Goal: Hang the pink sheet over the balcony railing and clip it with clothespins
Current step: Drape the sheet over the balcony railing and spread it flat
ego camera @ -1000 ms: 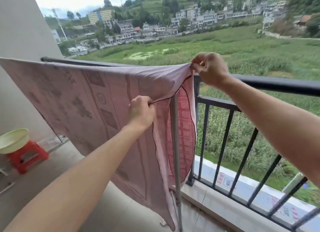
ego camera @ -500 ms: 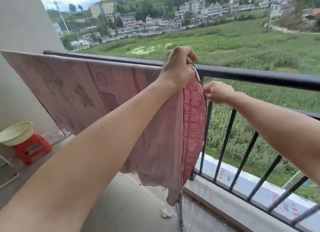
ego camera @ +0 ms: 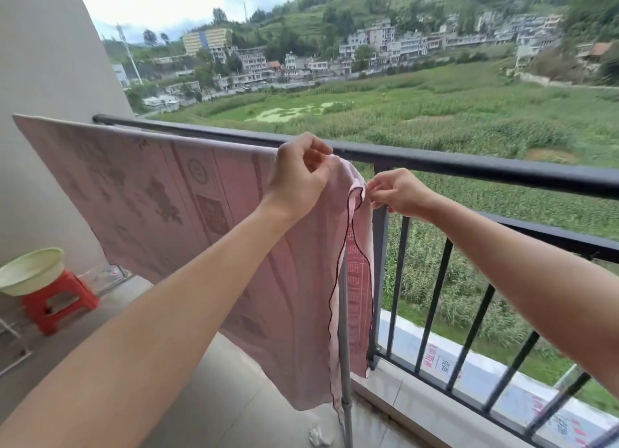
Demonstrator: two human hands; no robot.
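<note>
The pink sheet (ego camera: pixel 160 196) hangs flat from a pale horizontal bar just inside the dark balcony railing (ego camera: pixel 469 166), its patterned face towards me. My left hand (ego camera: pixel 298 176) pinches the sheet's top right corner at the bar. My right hand (ego camera: pixel 397 193) pinches the dark-trimmed side edge just right of it, in front of a railing post. The right end of the sheet droops in a fold down a grey upright pole (ego camera: pixel 345 347). No clothespins are in view.
A pale green basin (ego camera: pixel 30 273) rests on a red plastic stool (ego camera: pixel 57 300) at the left by the wall. A small white scrap (ego camera: pixel 318 436) lies on the tiled floor near the pole's foot. Beyond the railing lie fields and buildings.
My left hand rose from the sheet's side edge to its top corner. My right hand dropped from the top rail to the hanging edge. The sheet's right end now droops narrower.
</note>
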